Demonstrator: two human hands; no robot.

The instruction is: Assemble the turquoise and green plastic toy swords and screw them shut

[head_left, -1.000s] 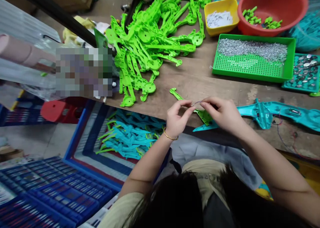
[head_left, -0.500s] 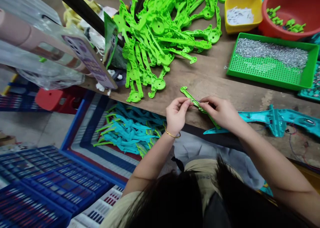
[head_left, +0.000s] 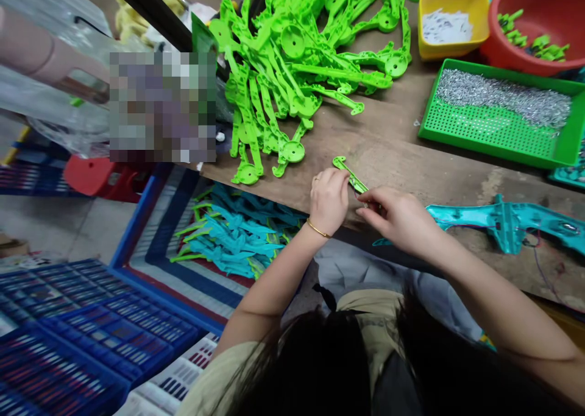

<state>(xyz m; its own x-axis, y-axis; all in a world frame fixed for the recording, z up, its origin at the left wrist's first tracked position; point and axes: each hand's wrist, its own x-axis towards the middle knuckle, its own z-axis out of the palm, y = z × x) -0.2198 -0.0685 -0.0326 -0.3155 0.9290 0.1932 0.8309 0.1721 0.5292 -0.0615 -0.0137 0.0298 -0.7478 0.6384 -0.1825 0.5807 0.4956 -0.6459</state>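
Observation:
Between my hands lies a bright green plastic part (head_left: 359, 185), long and narrow, tilted across the bench edge. Its far hooked end shows; its near end is hidden beneath my right hand. My left hand (head_left: 328, 198), a gold bangle at its wrist, has fingers closed on the part's left side. A thin dark strand, perhaps wire, shows by its fingertips. My right hand (head_left: 400, 216) is closed around the near end, thumb and index finger bent together; anything small between them is hidden. Just right of it rests a turquoise bow-shaped plastic piece (head_left: 475, 215) with thin wires.
A heap of green plastic parts (head_left: 292, 69) covers the back of the bench. At right stand a green tray (head_left: 484, 133) of small metal pieces, a yellow bin (head_left: 432, 50) and a red bowl (head_left: 525, 14). A blue crate (head_left: 137, 245) with turquoise-green pieces sits below the edge.
My left hand has turned over the part, its fingers now pointing more to the right. My right hand has shifted slightly down and covers more of the near end.

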